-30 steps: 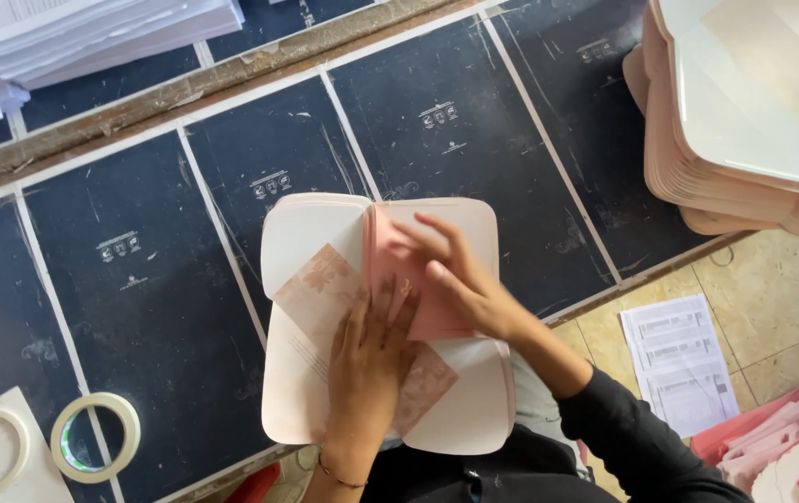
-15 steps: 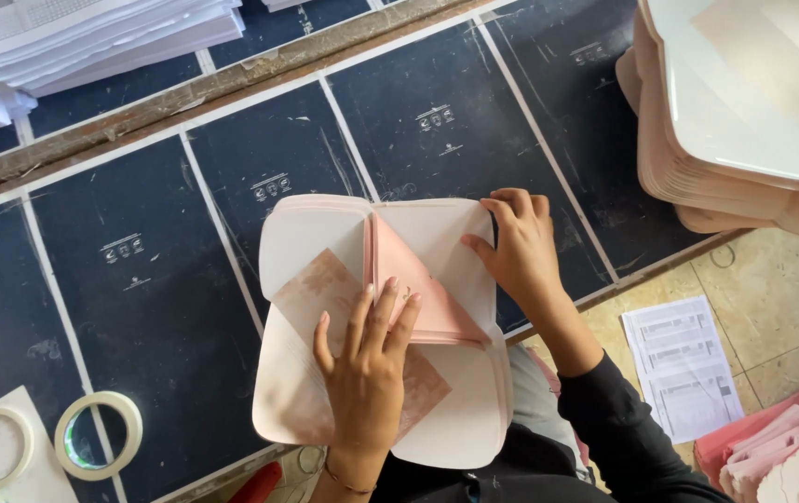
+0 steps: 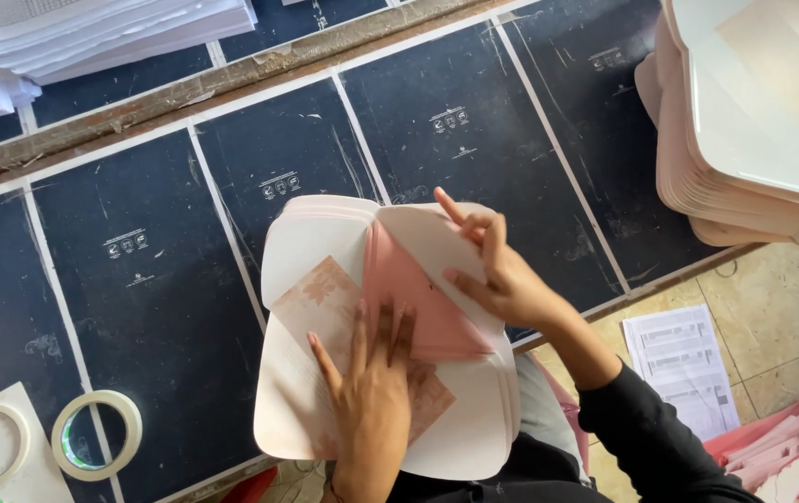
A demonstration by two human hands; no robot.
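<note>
At the near edge of the worktop, the left hand lies palm-down with its fingers spread flat, pressing on a pale pink unfolded envelope blank that rests on the dark sheets and overhangs the near edge toward the person's lap. A square patterned panel shows at its centre, and a deeper pink flap is folded over it under the fingertips. Just to the right, the right hand holds the blank's white right flap, fingers loosely curled on its edge with the forefinger raised; whether the thumb pinches beneath it is hard to tell. At the near left, two rolls of tape lie side by side, well apart from the hands. To the right, off the worktop, printed paper sheets lie on the tiled floor. Farther right a tall stack of pink blanks rises, and at the far left lie stacks of white paper beyond a wooden strip.
</note>
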